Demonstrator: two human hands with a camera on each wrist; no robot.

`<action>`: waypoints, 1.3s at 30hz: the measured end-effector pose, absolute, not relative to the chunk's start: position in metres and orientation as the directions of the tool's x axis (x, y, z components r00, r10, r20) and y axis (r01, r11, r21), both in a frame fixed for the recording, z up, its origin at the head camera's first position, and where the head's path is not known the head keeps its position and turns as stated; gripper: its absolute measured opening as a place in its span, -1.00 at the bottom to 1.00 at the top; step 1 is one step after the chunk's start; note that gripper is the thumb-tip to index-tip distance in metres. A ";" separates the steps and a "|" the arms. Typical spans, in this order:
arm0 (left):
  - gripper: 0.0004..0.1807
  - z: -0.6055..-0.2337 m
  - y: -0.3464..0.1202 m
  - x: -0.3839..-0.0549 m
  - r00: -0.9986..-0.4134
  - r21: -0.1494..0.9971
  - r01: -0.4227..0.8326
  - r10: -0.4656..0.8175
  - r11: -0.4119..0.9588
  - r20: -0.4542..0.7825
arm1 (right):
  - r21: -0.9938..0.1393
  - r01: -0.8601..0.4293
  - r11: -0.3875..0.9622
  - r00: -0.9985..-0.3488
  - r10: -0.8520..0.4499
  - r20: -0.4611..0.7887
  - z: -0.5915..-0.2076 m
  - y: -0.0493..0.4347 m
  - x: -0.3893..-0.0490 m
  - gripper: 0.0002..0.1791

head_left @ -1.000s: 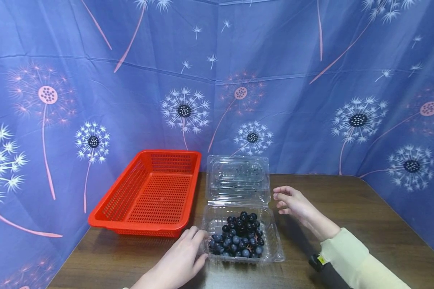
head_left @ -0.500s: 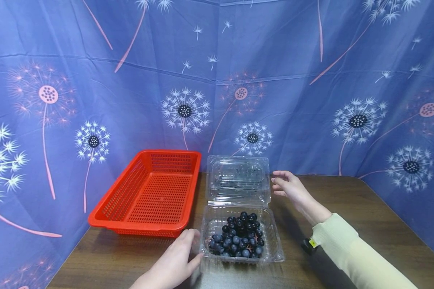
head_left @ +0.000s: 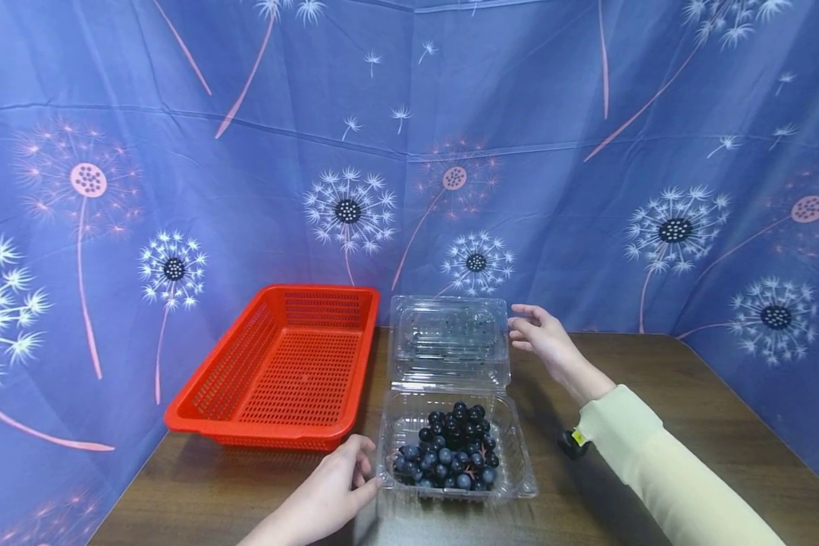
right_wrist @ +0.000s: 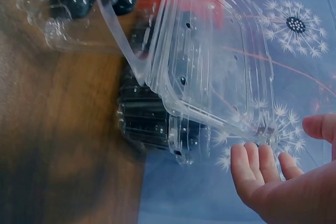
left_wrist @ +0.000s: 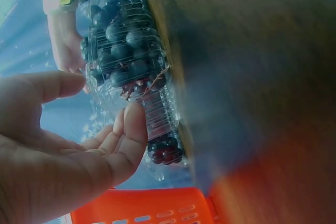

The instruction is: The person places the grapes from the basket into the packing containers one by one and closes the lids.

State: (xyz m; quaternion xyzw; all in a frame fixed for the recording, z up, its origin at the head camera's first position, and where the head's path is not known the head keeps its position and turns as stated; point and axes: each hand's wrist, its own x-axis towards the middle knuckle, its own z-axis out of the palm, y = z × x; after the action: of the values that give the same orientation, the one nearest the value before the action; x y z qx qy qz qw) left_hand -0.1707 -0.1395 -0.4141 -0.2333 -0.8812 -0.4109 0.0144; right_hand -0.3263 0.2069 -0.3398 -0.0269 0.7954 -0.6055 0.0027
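Observation:
A clear plastic clamshell box (head_left: 512, 455) stands on the table with its lid (head_left: 450, 341) raised at the back. Dark grapes (head_left: 453, 447) on reddish stems lie in its base. My left hand (head_left: 334, 485) is at the box's front left corner, thumb and fingers apart with no grape between them; whether it touches the plastic I cannot tell. Beside the lid's upper right edge is my right hand (head_left: 546, 345). Its relaxed fingers (right_wrist: 247, 163) lie close to the lid's corner in the right wrist view, and nothing is held.
A red slotted plastic basket (head_left: 300, 379) stands to the left of the box. Behind the raised lid, another clear box (right_wrist: 152, 119) with dark contents shows in the right wrist view. A blue dandelion-print cloth (head_left: 409, 152) hangs behind the brown wooden table (head_left: 628, 379).
My right hand has moved up and away along the box's right side to the lid's upper edge. My left hand has drawn slightly back to the left. Box and basket stay put.

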 end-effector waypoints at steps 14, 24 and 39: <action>-0.59 -0.419 -0.135 -0.178 -0.921 0.855 0.284 0.372 0.435 0.117 | -0.896 -0.157 0.416 -0.980 0.049 0.194 -0.339 0.203 -0.351 -0.45; -0.58 -0.424 -0.132 -0.183 -0.928 0.940 0.121 0.372 0.318 -0.007 | -0.859 -0.221 0.462 -0.959 0.060 0.278 -0.343 0.203 -0.366 -0.47; -0.59 -0.430 -0.129 -0.187 -0.905 0.988 -0.148 0.397 0.041 -0.152 | -0.908 -0.224 0.354 -0.968 0.029 0.250 -0.342 0.201 -0.380 -0.46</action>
State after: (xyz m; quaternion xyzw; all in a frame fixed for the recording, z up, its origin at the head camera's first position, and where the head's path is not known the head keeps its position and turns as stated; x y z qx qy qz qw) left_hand -0.1866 -0.1293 -0.4299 -0.0898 -0.6934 -0.6867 -0.1987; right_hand -0.3799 0.2010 -0.3421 -0.0600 0.8151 -0.5653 -0.1118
